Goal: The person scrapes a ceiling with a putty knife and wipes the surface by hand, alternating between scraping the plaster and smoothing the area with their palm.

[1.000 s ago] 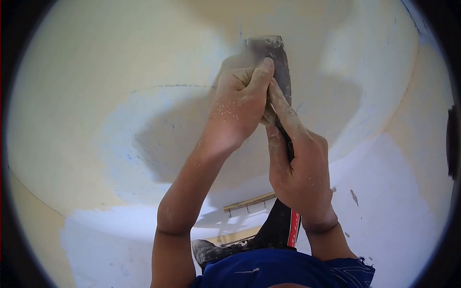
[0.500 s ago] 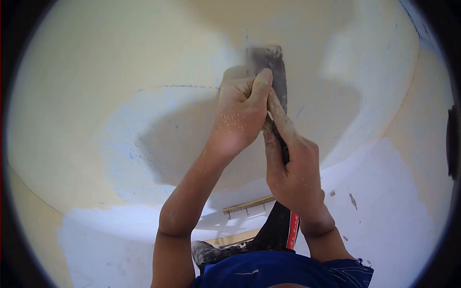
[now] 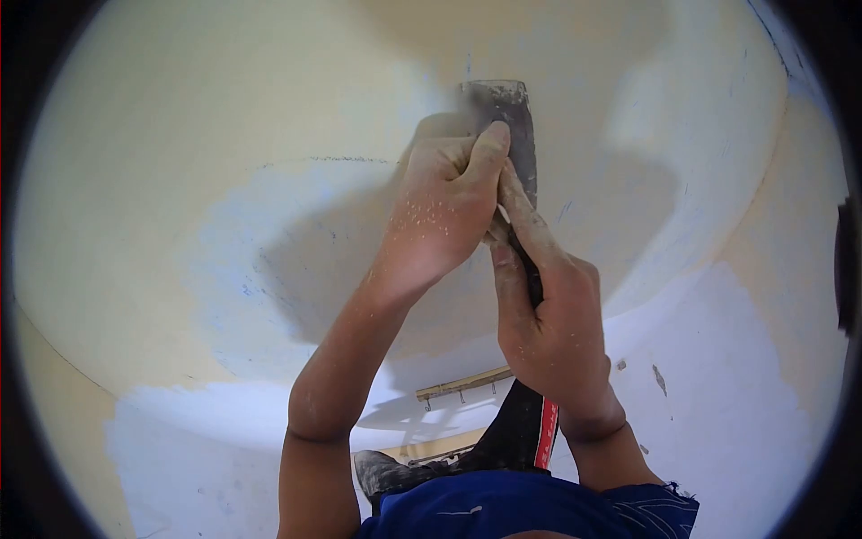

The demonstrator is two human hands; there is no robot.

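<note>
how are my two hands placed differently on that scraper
The left hand sits higher, its fingers pressing on the blade of the scraper; the right hand sits lower, wrapped round the handle. The left hand shows its back, thumb pointing up along the blade; the right hand stretches its forefinger up along the tool. Both are speckled with pale dust and both hold the scraper against the cream surface.

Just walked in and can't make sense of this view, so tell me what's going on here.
A person is working a flat-bladed scraper against a cream-coloured surface with both hands. The right hand grips the handle, its forefinger laid along the blade. The left hand presses on the blade from above, near its far end. Both hands are speckled with pale dust. Around the blade, patches of the surface show whitish-blue instead of cream. A wooden strip with hooks shows lower down.
</note>
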